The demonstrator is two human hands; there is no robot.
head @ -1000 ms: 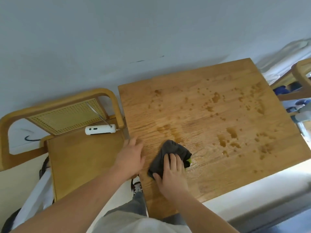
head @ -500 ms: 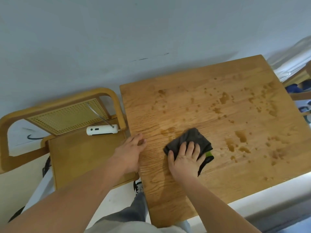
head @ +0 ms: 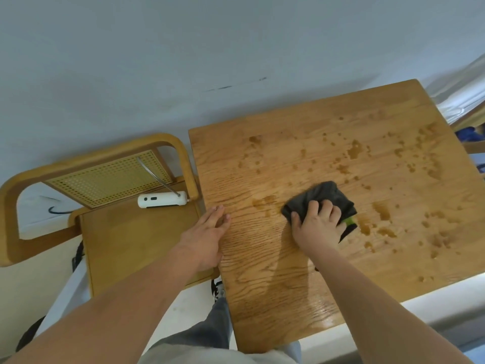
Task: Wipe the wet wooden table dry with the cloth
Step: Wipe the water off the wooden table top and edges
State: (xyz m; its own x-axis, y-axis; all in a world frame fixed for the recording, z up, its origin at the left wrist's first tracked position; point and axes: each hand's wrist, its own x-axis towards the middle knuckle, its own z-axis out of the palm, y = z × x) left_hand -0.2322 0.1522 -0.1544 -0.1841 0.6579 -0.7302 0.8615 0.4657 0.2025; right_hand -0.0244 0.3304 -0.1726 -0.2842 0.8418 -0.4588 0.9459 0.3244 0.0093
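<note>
Your right hand (head: 316,227) grips the cloth (head: 324,197), fingers curled, against the table (head: 262,264); your left hand (head: 207,237) rests flat, fingers straight, at its edge.

The right hand (head: 316,227) hides the near part of the cloth (head: 325,195), and the table (head: 262,285) runs past the right edge.

The scene is viewed through one wide-angle camera worn on the head, aimed forward and steeply down. The wooden table (head: 262,258) is seen from close above, filling centre and right. The left arm (head: 118,311) and right arm (head: 380,311) are brought in from the lower edge. A wooden chair (head: 131,240) is caught at left, a pale wall (head: 183,48) across the top.
</note>
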